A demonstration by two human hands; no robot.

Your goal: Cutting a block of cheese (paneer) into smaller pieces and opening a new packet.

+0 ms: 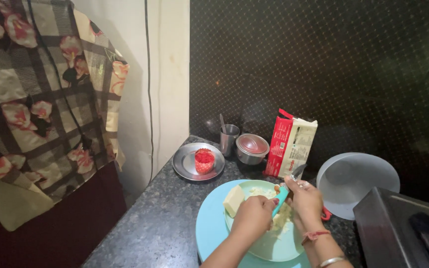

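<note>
A pale green plate (269, 245) rests on a larger light blue round board (212, 228) on the dark stone counter. A pale block, like cheese or butter (234, 200), lies on the plate's left side, with pale shreds (284, 221) heaped in the middle. My left hand (252, 217) is closed over the plate beside the block; what it holds is hidden. My right hand (305, 198) grips a small tool with a teal handle (280, 197) and a metal end (298, 171), tilted over the shreds.
A steel plate (184, 166) carries a small red cup (204, 161). Behind stand a steel cup with a spoon (229, 139), a lidded steel bowl (251, 148), a red and cream packet (290, 143), a grey round lid (356, 181) and a dark metal box (398, 233). Floral cloth (40, 109) hangs left.
</note>
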